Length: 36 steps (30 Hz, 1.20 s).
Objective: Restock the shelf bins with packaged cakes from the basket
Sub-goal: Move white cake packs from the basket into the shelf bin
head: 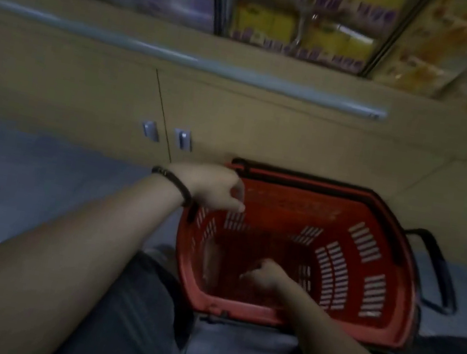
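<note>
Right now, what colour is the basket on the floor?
The basket is red, with pale slots in its walls; the head view shows it.

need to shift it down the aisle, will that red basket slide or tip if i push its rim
Probably light: the basket is slotted plastic and looks nearly empty. It likely slides easily on the smooth floor. It stands wide, so tipping seems unlikely, though a push high at the rim might rock it.

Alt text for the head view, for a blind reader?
A right hand reaches into a red basket on the floor, fingers curled; blur hides whether it holds anything. The left hand is at the basket's far rim. Above a cabinet, shelf bins hold yellow packages.
</note>
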### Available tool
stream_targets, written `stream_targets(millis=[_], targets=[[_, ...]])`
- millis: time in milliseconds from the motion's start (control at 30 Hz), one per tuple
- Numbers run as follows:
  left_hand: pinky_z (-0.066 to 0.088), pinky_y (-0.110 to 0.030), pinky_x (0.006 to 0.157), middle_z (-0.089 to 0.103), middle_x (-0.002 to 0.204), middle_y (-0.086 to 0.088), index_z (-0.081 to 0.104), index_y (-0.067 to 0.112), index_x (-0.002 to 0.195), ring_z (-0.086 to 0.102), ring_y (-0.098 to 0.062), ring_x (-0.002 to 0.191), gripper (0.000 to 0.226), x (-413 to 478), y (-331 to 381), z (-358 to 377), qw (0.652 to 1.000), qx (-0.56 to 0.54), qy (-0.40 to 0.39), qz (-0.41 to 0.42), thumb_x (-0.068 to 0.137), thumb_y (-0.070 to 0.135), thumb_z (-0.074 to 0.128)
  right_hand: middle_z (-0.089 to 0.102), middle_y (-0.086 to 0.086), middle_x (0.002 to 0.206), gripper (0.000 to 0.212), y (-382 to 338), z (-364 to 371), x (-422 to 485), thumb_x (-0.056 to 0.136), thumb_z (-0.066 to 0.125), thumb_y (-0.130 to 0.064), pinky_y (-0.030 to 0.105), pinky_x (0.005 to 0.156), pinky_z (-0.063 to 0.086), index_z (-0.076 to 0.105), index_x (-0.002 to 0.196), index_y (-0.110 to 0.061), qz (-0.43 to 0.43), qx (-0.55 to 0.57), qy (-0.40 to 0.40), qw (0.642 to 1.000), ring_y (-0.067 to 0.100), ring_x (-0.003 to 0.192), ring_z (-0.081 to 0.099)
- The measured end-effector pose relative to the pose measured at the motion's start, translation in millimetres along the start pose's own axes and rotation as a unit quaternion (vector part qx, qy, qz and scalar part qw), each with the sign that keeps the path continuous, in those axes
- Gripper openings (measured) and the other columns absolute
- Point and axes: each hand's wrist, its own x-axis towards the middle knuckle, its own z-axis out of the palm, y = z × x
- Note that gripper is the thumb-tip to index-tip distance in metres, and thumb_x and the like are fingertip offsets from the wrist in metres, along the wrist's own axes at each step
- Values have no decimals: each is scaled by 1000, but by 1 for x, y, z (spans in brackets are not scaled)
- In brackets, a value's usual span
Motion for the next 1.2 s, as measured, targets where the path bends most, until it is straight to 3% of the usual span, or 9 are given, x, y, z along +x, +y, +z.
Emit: stream_targets(millis=[167,267,333,433,567,733,933,1067,1200], targets=[[49,-27,88,74,123,-2,74,24,126,67,-23,116,38,18,10,13,999,20,-41,20,103,51,61,68,17,127,35,-27,35,42,100,69,-20,20,55,53,68,131,-4,22,-53,-93,994,22,79,68],[51,-24,73,77,97,4,73,25,120,72,-13,86,37,24,6,6,998,0,-65,-4,103,54,59,50,16,156,55,-55,45,53,102,65,-22,33,107,44,49,152,-5,-17,-58,-75,995,32,136,56],[52,-24,68,79,96,-1,73,21,120,75,-17,83,40,28,0,-5,998,-15,-54,-28,103,55,58,53,17,154,52,-66,56,64,103,64,-22,35,108,44,51,151,-4,-7,-56,-76,995,33,139,55],[58,-33,86,77,110,-3,74,19,120,74,-26,97,45,34,-7,-14,998,-19,-36,-46,103,58,57,52,23,153,44,-61,76,84,106,56,-18,43,117,43,53,147,-2,14,-67,-82,994,38,140,53],[58,-34,80,72,83,3,74,19,105,74,-23,80,44,40,-4,-16,997,-20,-48,-54,103,59,56,52,20,153,43,-55,82,94,108,53,-19,42,118,40,54,147,-2,26,-51,-72,996,36,142,50],[57,-32,78,72,90,3,71,18,124,75,-22,88,46,44,-8,-18,995,-29,-60,-71,104,57,57,59,18,148,62,-53,66,97,98,71,-22,35,105,47,47,154,-5,24,-102,-105,989,35,134,59],[64,-34,78,72,106,3,68,19,130,77,-19,94,43,42,-12,-16,992,-56,-83,-77,106,53,56,70,15,134,40,-40,23,86,100,57,-32,33,101,49,72,128,-7,-12,-71,-71,995,32,128,64],[64,-39,87,71,121,0,64,22,133,76,-17,97,40,40,-22,-10,985,-108,-100,-89,104,50,61,80,-5,91,53,-46,-26,39,87,57,-67,34,86,59,79,94,-19,-92,57,-33,994,15,87,74],[58,-29,82,61,132,1,46,30,151,64,-18,114,63,26,-28,-10,967,-201,-124,-91,97,40,76,57,-6,60,24,-59,-72,-18,76,65,-37,27,62,42,66,63,-17,-198,181,-35,963,7,58,51]])
